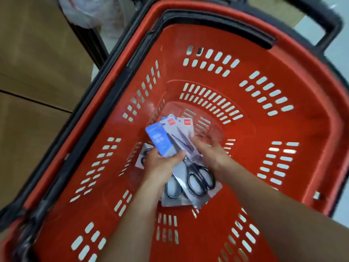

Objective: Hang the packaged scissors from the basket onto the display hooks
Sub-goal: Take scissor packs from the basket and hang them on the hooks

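two bare forearms (132, 214) reached down into one basket (251, 46), a deep red plastic tub with slotted walls and a black rim. left of the basket stood brown cardboard boxes (37, 63). above the basket's floor three flat scissors packs (175, 140) were fanned out, one blue-faced, two grey. a fourth pack (141, 157) lay on that floor. left hand (162, 163) pinched the fan, thumb on top. right hand (209, 152), blurred, curled its fingers round the opposite edge.

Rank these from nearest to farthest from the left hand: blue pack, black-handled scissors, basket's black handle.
1. Blue pack: gripped in the left hand.
2. Black-handled scissors: just right of it.
3. Basket's black handle: along the far rim.
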`<state>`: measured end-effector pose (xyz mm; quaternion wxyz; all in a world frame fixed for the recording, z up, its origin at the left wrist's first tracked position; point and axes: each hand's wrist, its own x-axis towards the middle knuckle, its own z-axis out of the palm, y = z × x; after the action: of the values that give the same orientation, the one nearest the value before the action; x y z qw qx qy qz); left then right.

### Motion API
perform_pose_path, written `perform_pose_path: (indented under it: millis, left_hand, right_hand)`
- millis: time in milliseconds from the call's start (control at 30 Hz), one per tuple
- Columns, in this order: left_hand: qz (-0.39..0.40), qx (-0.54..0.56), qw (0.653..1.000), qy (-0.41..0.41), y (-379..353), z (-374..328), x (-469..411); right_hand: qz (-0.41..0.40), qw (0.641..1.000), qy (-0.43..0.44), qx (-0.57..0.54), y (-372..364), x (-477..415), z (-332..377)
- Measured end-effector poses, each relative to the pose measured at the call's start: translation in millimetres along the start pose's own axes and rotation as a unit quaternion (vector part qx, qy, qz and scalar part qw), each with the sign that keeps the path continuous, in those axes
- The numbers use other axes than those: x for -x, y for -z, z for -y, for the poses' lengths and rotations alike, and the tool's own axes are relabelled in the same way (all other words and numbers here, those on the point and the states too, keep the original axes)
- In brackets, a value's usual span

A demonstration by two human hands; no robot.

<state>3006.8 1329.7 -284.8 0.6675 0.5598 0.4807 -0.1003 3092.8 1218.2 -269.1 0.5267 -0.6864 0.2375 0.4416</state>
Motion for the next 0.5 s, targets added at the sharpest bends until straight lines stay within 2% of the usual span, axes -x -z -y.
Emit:
perform_pose_path:
  millis: [67,167,233,300,333,367,433,500]
  left_hand:
    - [0.034,0.007,0.999,-0.01,-2.8,-9.8,7.6]
    - [0.029,-0.009,0.999,0.024,-4.8,-14.7,8.2]
    - [0.03,-0.04,0.998,0.022,-2.9,-13.5,6.8]
    - [0.036,-0.164,0.985,-0.04,2.8,-2.5,-4.6]
    - [0.05,-0.272,0.958,-0.08,6.4,4.2,-13.6]
    - [0.065,-0.394,0.91,-0.114,9.7,11.2,-23.5]
    - [0.105,-0.58,0.792,-0.161,12.5,27.3,-47.6]
    - [0.118,-0.69,0.688,-0.191,10.8,42.1,-61.9]
  right_hand:
    - [0.056,0.998,-0.02,-0.002,0.3,19.6,0.5]
    - [0.083,0.996,0.02,-0.006,9.3,46.0,8.7]
    - [0.029,0.992,0.07,0.102,18.8,61.3,16.5]
    - [-0.074,0.957,0.098,0.262,27.3,76.5,22.6]
    - [-0.116,0.938,0.102,0.311,32.0,82.2,21.6]
    - [-0.151,0.93,0.107,0.318,35.3,88.4,22.2]
    - [-0.197,0.927,0.123,0.296,41.0,92.2,17.8]
    - [-0.213,0.925,0.129,0.288,43.7,90.3,11.1]
